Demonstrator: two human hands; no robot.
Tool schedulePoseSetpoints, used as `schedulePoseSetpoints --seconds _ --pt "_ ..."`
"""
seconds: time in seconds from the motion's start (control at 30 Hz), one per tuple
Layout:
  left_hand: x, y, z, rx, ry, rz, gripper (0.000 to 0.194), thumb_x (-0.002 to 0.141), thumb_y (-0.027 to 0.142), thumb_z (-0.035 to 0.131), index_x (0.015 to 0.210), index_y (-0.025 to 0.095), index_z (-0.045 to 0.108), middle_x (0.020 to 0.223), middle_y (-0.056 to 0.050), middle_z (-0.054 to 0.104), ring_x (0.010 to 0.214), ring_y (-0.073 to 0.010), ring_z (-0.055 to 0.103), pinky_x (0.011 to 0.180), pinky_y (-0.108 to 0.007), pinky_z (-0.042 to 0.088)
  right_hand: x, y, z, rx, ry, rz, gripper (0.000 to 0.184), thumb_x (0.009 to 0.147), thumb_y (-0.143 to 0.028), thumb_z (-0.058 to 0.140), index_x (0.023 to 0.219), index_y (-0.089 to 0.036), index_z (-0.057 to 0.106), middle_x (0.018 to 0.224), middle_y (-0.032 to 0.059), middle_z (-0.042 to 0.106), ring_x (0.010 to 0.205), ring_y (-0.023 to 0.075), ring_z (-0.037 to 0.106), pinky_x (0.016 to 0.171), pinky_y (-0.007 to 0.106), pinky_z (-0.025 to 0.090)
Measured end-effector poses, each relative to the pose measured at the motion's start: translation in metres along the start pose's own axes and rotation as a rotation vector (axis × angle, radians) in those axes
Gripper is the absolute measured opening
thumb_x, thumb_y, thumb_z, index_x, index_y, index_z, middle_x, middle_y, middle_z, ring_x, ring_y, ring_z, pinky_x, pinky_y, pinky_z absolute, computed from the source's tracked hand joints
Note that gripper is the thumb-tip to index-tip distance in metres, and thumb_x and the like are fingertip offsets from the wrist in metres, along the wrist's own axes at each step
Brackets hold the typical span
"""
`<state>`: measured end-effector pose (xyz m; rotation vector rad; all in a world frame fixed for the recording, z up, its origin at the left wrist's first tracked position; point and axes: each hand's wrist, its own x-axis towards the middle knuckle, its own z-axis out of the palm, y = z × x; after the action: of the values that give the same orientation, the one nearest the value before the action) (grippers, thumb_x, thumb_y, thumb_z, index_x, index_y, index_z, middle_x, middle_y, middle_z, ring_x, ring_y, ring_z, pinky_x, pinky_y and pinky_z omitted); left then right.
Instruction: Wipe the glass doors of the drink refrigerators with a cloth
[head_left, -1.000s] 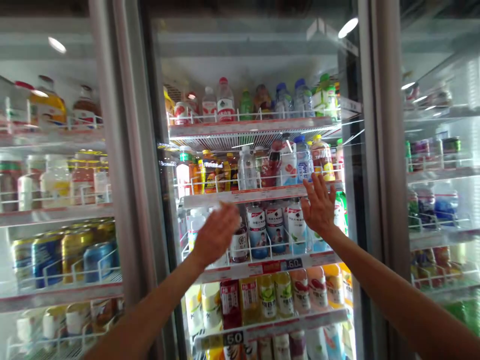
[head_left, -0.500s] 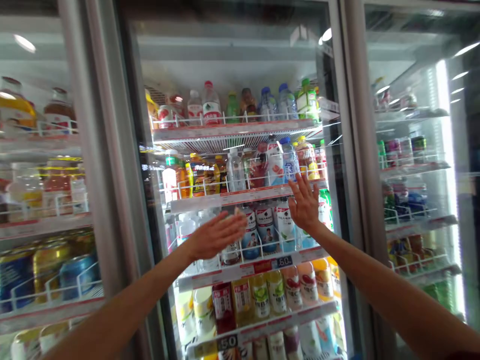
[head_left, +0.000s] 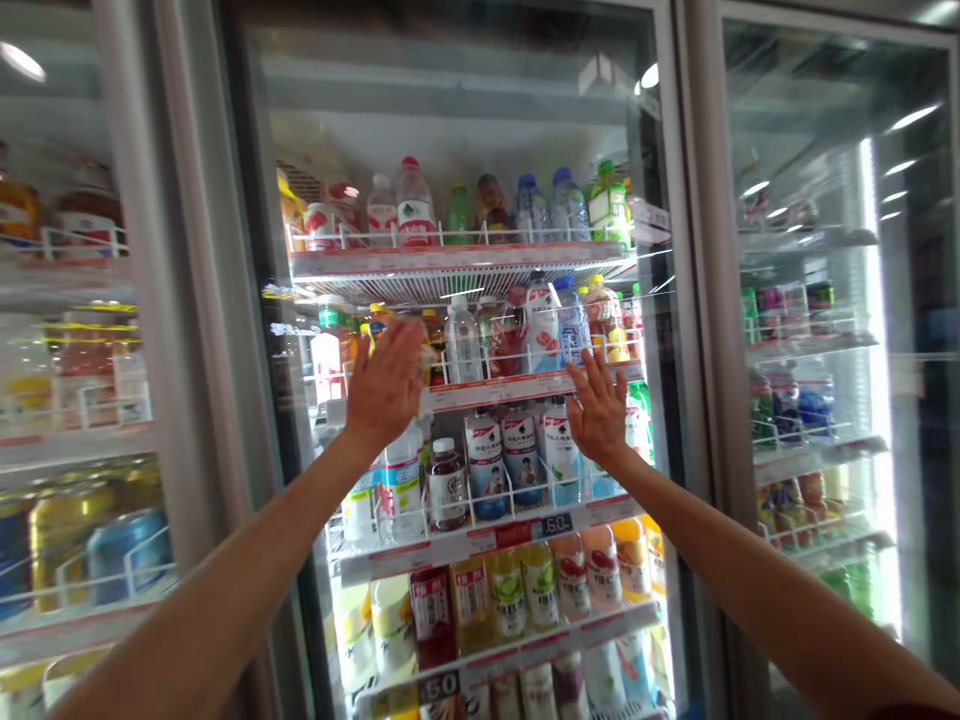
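Note:
Raised before the middle cooler, my left hand (head_left: 384, 385) is somewhat blurred, its palm turned toward the glass and its fingers stretched out. It hides part of the second shelf's bottles and holds nothing. My right hand (head_left: 598, 408) is also held up with fingers spread, just below a blue-capped bottle (head_left: 574, 325) and over the right end of the third shelf. White-labelled bottles (head_left: 486, 465) and a dark bottle with a white cap (head_left: 448, 485) stand between the two hands. Whether either hand touches the glass I cannot tell.
Red-capped (head_left: 415, 205) and other bottles line the top shelf (head_left: 465, 260). Juice bottles (head_left: 508, 590) fill a lower one. A metal door frame (head_left: 199, 250) stands at left and another (head_left: 701, 250) at right. Neighbouring coolers hold cans (head_left: 127, 545) and more drinks.
My left hand has swung up and to the left, from the third shelf's height to the second's, uncovering the dark bottle. My right hand stays nearly in place. The view has shifted slightly.

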<state>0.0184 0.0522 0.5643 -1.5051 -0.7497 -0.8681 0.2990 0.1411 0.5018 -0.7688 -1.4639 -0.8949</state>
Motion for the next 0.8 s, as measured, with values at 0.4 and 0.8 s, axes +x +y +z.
schedulePoseSetpoints --seconds 0.4,0.8 --pt "0.028 0.012 0.011 -0.024 -0.029 -0.047 0.045 0.089 0.019 0.037 0.133 0.009 0.033 0.144 -0.011 0.031 0.138 -0.0198 0.012 0.115 -0.046 0.010 -0.003 0.004 -0.001 0.004 -0.013 -0.035 0.053 0.086 -0.026 0.037 0.139 -0.024 0.029 0.148 0.0053 0.026 0.138 0.0212 0.019 0.111 0.048 0.014" --pt "0.046 0.049 0.027 -0.011 -0.042 0.071 0.041 0.090 0.019 0.035 0.130 0.012 0.038 0.142 -0.009 0.035 0.138 -0.0166 0.013 0.116 -0.042 0.010 -0.004 0.002 -0.003 -0.012 -0.021 -0.027 0.051 0.087 -0.026 0.037 0.138 -0.023 0.031 0.147 0.0070 0.029 0.138 0.0218 0.019 0.110 0.049 0.016"
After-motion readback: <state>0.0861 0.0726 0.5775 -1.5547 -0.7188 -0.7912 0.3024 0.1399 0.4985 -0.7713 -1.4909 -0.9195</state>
